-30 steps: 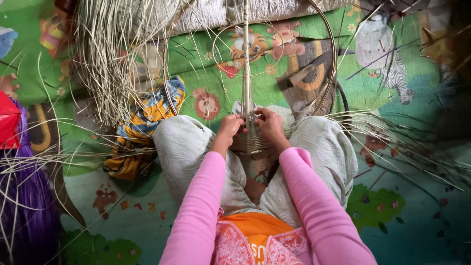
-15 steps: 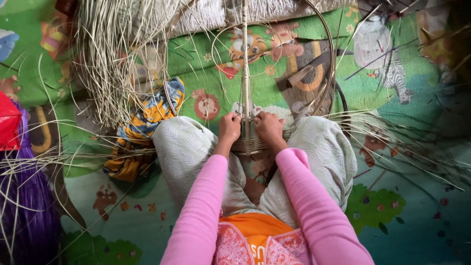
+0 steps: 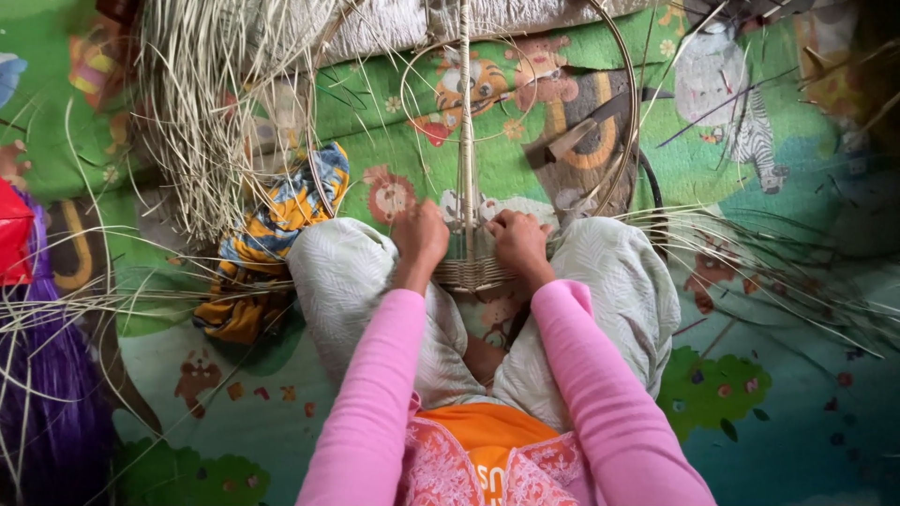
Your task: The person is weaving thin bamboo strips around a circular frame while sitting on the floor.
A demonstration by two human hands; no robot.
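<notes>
Pale cane, a woven band on the round basket frame (image 3: 466, 267), sits between your fingers: left hand (image 3: 422, 234) has crept closer, right hand (image 3: 518, 240) stays, both clenched on strands.

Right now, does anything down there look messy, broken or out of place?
Nothing looks broken. Both hands, left hand and right hand, sit on the woven band of a cane frame. Loose straw strands lie scattered over the play mat, beside a crumpled patterned cloth.
</notes>
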